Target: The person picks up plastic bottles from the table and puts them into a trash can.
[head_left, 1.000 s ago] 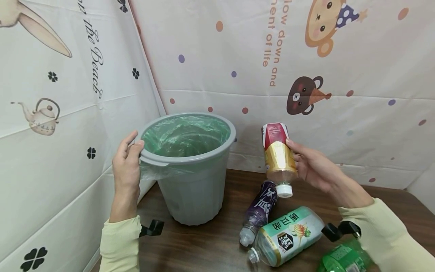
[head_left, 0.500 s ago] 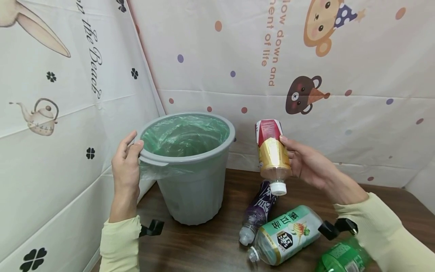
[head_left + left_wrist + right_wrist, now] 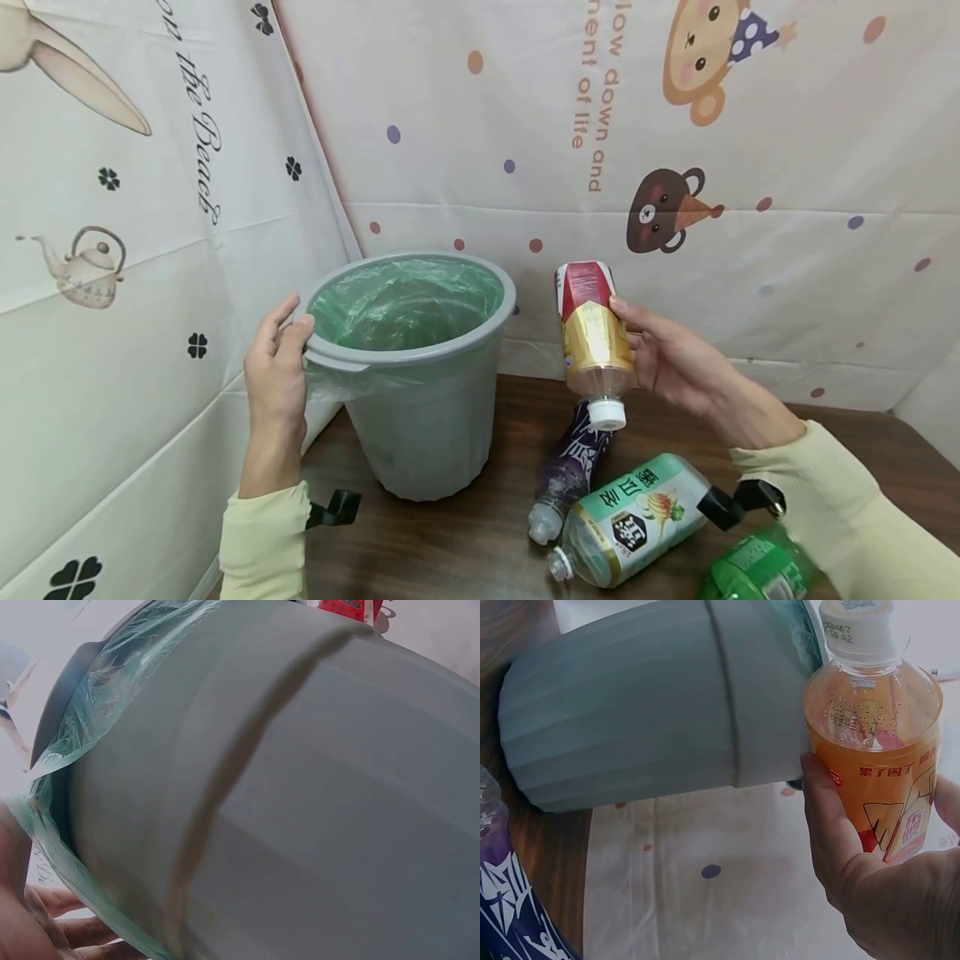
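In the head view my left hand grips the rim of a grey trash can, thumb against the edge. A green plastic bag lines the can and folds out over the rim, also seen in the left wrist view as a green bag edge. My right hand holds a drink bottle with a red and gold label, cap down, in the air to the right of the can. Its white cap shows in the right wrist view, where fingers and thumb wrap the label.
On the brown wooden table lie a purple-labelled bottle, a clear bottle with a green label and a green bottle. Printed cloth hangs behind and on the left side.
My right hand has moved a little left with the drink bottle, toward the trash can. The left hand stays on the rim.
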